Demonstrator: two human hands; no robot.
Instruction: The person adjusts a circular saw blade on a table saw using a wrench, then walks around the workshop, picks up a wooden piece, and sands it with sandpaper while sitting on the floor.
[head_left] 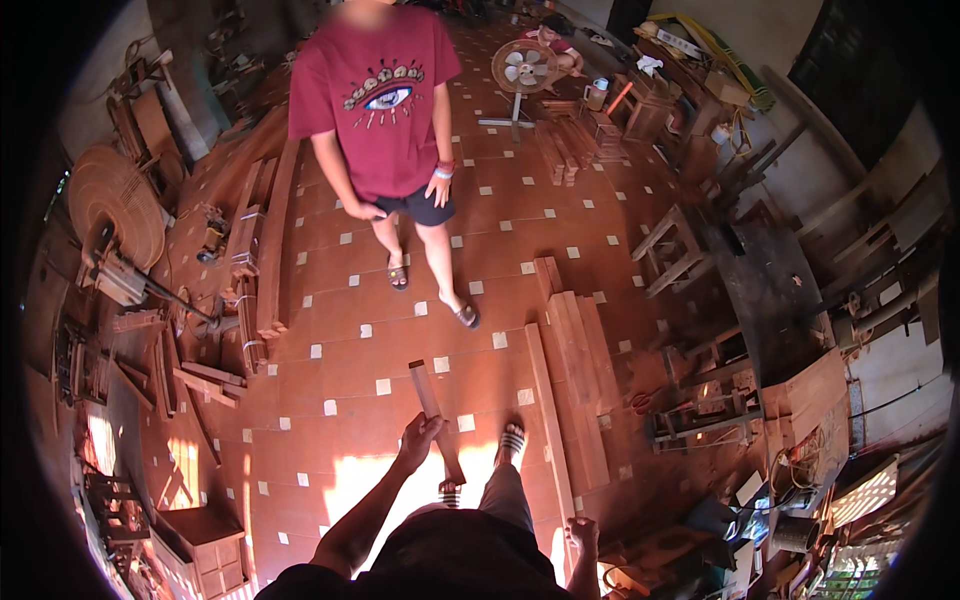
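Observation:
My left hand (pixel 421 437) is closed round the middle of a reddish-brown wooden board (pixel 424 388). One end of the board points ahead over the tiles and the other reaches back toward my left foot. My right hand (pixel 581 535) hangs by my right side with its fingers curled in, and nothing sticks out of it. It is nearest to a long narrow plank (pixel 546 400) on the floor, apparently apart from it. Beside that plank lie several wider boards (pixel 580 350).
Ahead stands a person in a maroon shirt (pixel 385 120); farther back another person crouches behind a standing fan (pixel 524 68). Long timber stacks (pixel 277 240) line the left, near a large round fan (pixel 117 208). On the right are a dark workbench (pixel 765 290) and a wooden stand (pixel 676 250).

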